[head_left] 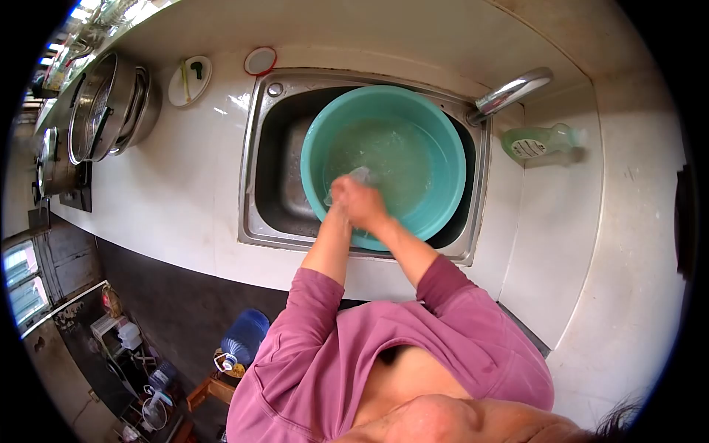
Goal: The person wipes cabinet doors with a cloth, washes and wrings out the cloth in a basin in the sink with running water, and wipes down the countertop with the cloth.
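Gripping a whitish item (360,175) between left hand (340,193) and right hand (365,205), with fingers curled nearly closed, exact hold blurred, above water (395,159) in the teal basin (452,159) set in the steel sink (284,159).

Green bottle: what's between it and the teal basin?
Between bottle and basin: a sliver of sink, its metal rim and a strip of white counter, in the head view.

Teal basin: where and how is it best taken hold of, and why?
Grip the teal basin by its rim, left and right sides together, coming from above. It is wide, round and open-topped, with no handle visible, and holds liquid, so a one-sided grip would likely tip it.
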The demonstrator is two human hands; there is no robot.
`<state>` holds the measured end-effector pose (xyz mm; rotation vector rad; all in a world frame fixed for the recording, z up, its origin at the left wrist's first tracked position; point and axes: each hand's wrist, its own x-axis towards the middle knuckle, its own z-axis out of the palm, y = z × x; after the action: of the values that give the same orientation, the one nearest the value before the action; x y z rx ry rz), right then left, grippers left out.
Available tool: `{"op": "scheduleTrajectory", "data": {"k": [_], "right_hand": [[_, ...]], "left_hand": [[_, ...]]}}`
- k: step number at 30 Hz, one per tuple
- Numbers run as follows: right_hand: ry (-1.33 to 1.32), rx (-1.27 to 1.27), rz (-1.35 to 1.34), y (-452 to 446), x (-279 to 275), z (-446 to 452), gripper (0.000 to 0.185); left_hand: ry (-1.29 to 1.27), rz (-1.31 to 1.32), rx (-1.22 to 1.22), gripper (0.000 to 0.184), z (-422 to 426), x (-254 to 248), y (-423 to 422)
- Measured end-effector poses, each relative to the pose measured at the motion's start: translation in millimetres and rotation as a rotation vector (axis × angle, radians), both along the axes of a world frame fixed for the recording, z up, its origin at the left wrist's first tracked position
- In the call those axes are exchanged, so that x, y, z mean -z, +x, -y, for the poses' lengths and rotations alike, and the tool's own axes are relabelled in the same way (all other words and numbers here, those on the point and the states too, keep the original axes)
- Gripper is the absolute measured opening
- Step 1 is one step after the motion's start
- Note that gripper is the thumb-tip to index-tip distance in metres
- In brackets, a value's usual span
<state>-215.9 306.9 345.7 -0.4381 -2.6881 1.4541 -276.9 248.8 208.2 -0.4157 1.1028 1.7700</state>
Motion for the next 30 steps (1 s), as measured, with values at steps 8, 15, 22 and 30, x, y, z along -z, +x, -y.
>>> {"op": "scheduleTrajectory", "data": {"k": [8,15,22,30], "right_hand": [[0.466,0.006,-0.158,-11,126,-139,0.021],[0.291,0.005,0.246,13,108,-103,0.042],[-0.205,-0.073,-0.013,2,16,-52,0.034],[0.041,-0.032,0.011,-9,15,-18,0.023]], "left_hand": [[-0.067,-0.008,-0.349,0.041,-20,-91,7],[-0.345,0.097,-0.207,0.063,-7,-95,-3],[-0.221,0.233,-0.154,0.047,-7,-38,-20],[-0.105,0.210,-0.133,0.023,-14,-87,-2]]}}
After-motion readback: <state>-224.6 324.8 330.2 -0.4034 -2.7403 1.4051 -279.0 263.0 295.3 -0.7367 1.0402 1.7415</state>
